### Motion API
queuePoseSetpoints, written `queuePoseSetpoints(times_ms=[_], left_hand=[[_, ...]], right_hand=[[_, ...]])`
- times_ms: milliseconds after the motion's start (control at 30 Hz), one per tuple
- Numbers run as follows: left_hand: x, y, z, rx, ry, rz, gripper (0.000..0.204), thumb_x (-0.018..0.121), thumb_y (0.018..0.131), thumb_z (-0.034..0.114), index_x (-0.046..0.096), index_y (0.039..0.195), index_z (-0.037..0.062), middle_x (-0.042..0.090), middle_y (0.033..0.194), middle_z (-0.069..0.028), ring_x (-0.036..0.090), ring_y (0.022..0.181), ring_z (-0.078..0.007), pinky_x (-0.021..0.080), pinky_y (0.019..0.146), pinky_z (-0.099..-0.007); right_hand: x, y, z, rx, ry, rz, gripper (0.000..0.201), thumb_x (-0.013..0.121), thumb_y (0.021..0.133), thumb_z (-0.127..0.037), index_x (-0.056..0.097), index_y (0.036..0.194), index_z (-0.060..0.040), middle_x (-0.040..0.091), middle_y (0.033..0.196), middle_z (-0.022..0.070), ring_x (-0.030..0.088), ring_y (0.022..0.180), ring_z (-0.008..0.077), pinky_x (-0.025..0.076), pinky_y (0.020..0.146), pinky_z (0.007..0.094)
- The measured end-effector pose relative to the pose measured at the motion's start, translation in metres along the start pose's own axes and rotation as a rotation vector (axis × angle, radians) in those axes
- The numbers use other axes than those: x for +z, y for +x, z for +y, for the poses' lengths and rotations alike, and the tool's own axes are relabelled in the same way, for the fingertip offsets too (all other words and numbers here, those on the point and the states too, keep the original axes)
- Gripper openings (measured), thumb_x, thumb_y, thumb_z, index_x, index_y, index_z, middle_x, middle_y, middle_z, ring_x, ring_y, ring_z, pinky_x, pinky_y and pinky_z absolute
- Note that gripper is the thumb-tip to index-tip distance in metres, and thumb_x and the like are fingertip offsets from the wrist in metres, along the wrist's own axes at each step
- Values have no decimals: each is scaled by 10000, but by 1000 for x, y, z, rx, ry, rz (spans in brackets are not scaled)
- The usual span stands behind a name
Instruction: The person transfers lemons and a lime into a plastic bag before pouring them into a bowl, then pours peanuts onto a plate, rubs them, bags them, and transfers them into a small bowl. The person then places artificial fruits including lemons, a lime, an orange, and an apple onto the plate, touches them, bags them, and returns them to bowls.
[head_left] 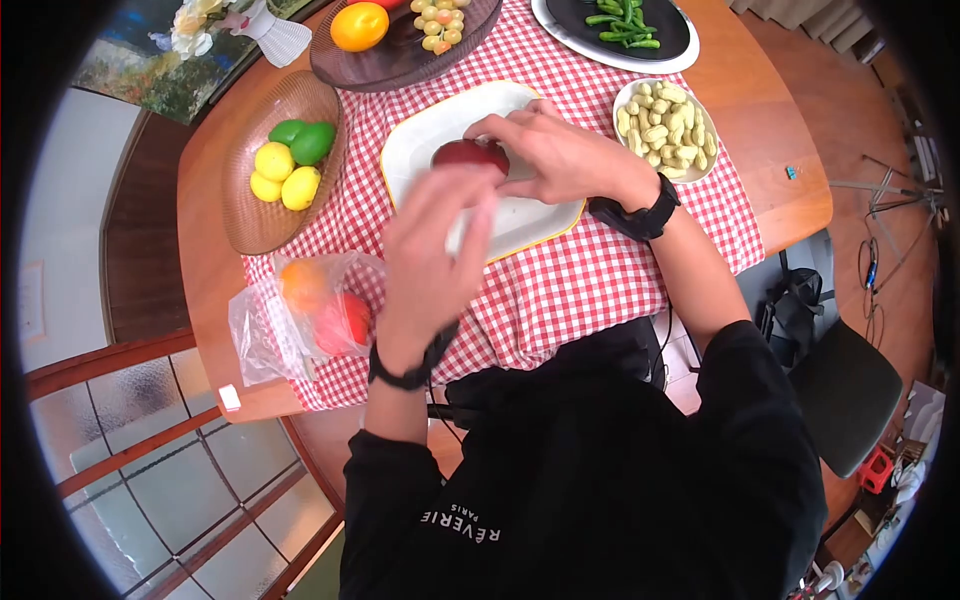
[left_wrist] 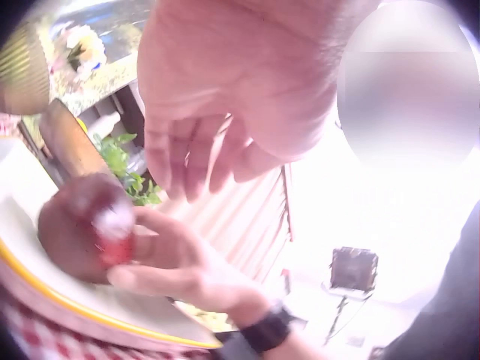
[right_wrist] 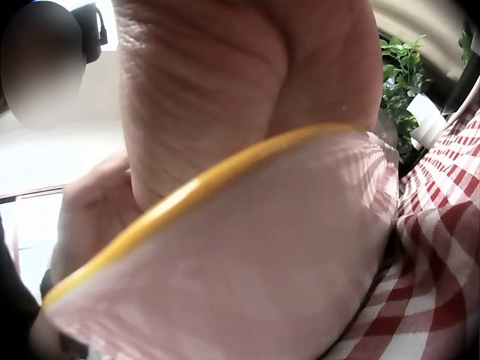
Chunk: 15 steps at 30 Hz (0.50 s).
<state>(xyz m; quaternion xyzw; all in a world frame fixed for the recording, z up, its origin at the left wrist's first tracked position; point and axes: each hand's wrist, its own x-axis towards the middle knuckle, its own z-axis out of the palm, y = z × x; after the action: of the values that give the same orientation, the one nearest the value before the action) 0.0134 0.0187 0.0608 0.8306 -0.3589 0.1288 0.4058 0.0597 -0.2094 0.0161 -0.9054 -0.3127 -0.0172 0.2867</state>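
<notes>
A dark red, glossy round fruit point(head_left: 468, 156) sits in a white dish point(head_left: 410, 135) with a yellow rim. My right hand point(head_left: 565, 158) holds it from the right, thumb and fingers set around its side. The left wrist view shows the fruit point(left_wrist: 82, 225) with a brighter red patch beside the right fingertips. Blurred in the head view, my left hand point(head_left: 440, 250) hovers over the dish's near left side, partly overlapping the fruit. Its fingers are loosely extended with nothing in them. In the right wrist view, the dish wall point(right_wrist: 240, 247) hides the fruit and the right fingertips.
A clear plastic bag point(head_left: 255, 335) with orange and red fruit lies near left. A brown basket point(head_left: 245, 215) holds lemons and green fruit. Behind stand a fruit bowl point(head_left: 400, 72) and a plate of green peppers point(head_left: 675, 45). A bowl of peanuts point(head_left: 665, 125) is at right.
</notes>
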Motion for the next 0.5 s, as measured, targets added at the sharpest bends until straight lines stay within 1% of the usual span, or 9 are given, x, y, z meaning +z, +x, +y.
queuePoseSetpoints(times_ms=[33,67,133,233,300,367,400,433,500], left_hand=[[6,10,-12,20,151,91,240,708,975,91,721,1179,-35,724,1148,-199,706,1035,-356,558,939,-412],[12,14,-22,18,146,96,240,708,975,91,721,1179,-35,724,1148,-199,706,1035,-356,558,939,-412],[20,17,-40,46,446,59,327,707,986,136,687,1268,-29,693,1222,-221,671,1122,-364,532,986,-433],[22,10,-50,-40,316,48,420,705,998,188,640,1359,-16,675,1257,-236,644,1177,-386,510,1015,-464],[18,3,-49,-77,285,24,493,712,1003,248,608,1405,-18,679,1255,-243,642,1168,-410,500,1029,-478],[13,-2,-44,-236,202,-190,531,720,1003,276,591,1424,-21,677,1262,-246,641,1171,-415,500,1032,-472],[12,-3,-43,-276,138,-205,637,758,961,342,566,1445,-25,684,1204,-246,641,1155,-416,492,1033,-509],[11,-4,-43,-286,132,-200,637,758,961,342,566,1445,-25,684,1204,-246,641,1155,-416,492,1033,-509],[9,-2,-44,-209,68,-166,616,805,921,256,574,1439,17,659,1261,-236,627,1188,-421,492,1047,-511]], right_hand=[[1,-1,2,-7,25,12,707,876,838,-252,553,1437,-61,717,1065,164,674,1059,357,402,1091,442],[2,0,4,-6,20,5,707,876,838,-252,553,1437,-61,717,1065,164,674,1059,357,402,1091,442],[4,0,9,-144,48,158,671,854,840,-184,537,1421,-72,718,1005,140,689,1059,346,426,1050,475],[0,-1,11,-168,5,178,743,873,834,-270,532,1455,-44,711,1089,144,670,1125,348,430,1062,485],[-6,-4,9,-121,26,153,783,879,825,-329,539,1464,-29,709,1104,152,664,1129,346,432,1047,478],[-9,-6,6,-82,53,122,828,886,816,-389,547,1472,-14,707,1119,160,658,1132,345,433,1032,471],[-11,-6,6,-46,9,73,852,884,809,-440,562,1466,-3,708,1121,164,658,1124,344,430,1013,459],[-13,-7,5,-11,-34,26,881,882,802,-491,576,1460,8,708,1122,168,658,1116,344,427,994,447],[-10,-8,7,-56,-80,31,834,871,819,-483,596,1437,4,712,1092,171,663,1094,341,421,979,438]])
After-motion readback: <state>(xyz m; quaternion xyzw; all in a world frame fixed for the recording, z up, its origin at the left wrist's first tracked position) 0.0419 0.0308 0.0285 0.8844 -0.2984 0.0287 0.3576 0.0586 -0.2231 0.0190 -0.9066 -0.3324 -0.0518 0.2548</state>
